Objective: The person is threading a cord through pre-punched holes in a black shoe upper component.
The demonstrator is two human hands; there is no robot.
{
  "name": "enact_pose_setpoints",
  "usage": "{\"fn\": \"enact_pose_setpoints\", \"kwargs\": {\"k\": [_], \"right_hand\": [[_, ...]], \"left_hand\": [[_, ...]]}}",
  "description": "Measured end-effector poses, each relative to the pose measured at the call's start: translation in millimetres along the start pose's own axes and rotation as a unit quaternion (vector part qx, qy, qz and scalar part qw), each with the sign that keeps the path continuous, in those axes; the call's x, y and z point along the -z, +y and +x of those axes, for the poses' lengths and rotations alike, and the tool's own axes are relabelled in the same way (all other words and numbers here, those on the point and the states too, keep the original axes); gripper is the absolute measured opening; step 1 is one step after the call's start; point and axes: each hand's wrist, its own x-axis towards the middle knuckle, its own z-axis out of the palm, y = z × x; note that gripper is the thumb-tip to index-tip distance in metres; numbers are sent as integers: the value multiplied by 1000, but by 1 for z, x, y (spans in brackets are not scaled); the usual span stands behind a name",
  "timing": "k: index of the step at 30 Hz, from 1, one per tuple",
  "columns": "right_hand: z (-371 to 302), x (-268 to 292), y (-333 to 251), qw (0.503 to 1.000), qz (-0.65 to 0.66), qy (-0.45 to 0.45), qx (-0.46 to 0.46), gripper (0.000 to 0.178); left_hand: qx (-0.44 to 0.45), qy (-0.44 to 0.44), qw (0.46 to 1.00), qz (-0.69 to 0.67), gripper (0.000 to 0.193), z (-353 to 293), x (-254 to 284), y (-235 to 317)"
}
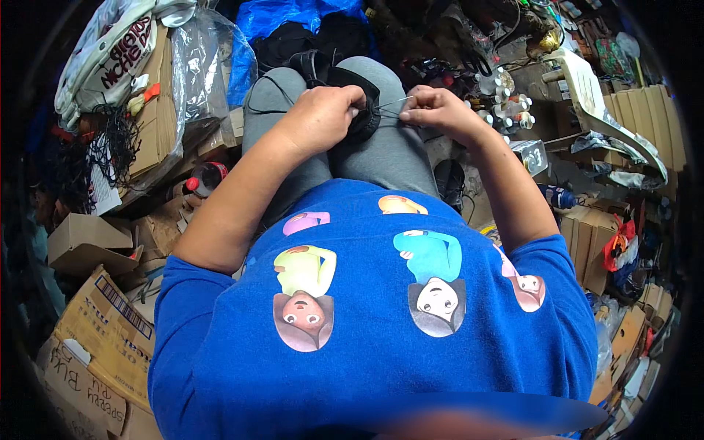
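Across my grey-trousered knees lies a black shoe (365, 126), its inner opening and a strap partly in sight. My left hand (326, 116) is closed on its near left edge, thumb against fingers. Just to the right, my right hand (438, 111) pinches a thin needle (397, 101) between thumb and forefinger. Fine dark thread (389, 112) runs between the shoe and the right fingertips. More black cord (275, 82) loops over my left knee. Where the thread enters the shoe is too small to make out.
Several small bottles (510, 108) and a broken white plastic chair (587, 88) are on the right. Another black shoe (449, 180) stands beside my right leg. Leftward are a red-capped bottle (205, 178), cardboard boxes (92, 242) and tangled black cord (114, 143). Blue plastic (257, 18) lies beyond my knees.
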Motion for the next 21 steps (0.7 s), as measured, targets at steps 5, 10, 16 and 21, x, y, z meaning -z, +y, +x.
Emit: {"fn": "enact_pose_setpoints", "kwargs": {"k": [5,10,16,21], "right_hand": [[-14,26,-10,995,65,64,34,17],[16,36,10,923,-275,262,61,24],[4,-12,-55,800,-553,85,218,7],[15,-18,-47,801,-551,23,233,12]], "left_hand": [[-93,-25,990,103,14,1,11,3],[-103,-21,984,147,14,4,11,13],[-89,-24,985,149,11,1,7,3],[-146,-29,980,132,16,-11,14,-9]]}}
